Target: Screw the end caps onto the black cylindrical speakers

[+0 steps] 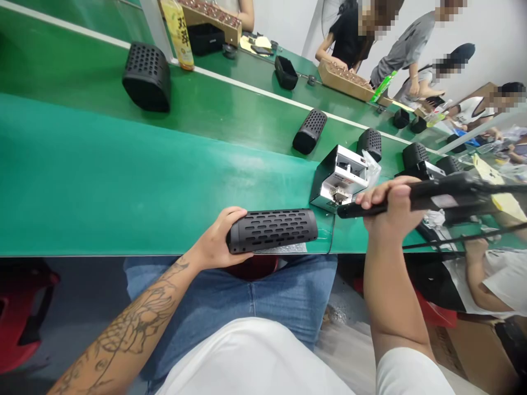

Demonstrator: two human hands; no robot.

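My left hand (217, 241) is closed round the left end of a black slotted cylindrical speaker shell (272, 229) lying on its side at the near edge of the green bench (123, 181). My right hand (389, 203) grips a black electric screwdriver (436, 196) held level, its tip pointing left just above and to the right of the shell. Behind the tip stands a small silver and black screw feeder box (338, 178).
More black perforated shells (147, 77) (309, 131) (369, 144) lie on the belt beyond. A yellow drink bottle (178, 33) stands at the back. Other people work across the line and at my right, with wooden trays (343, 81).
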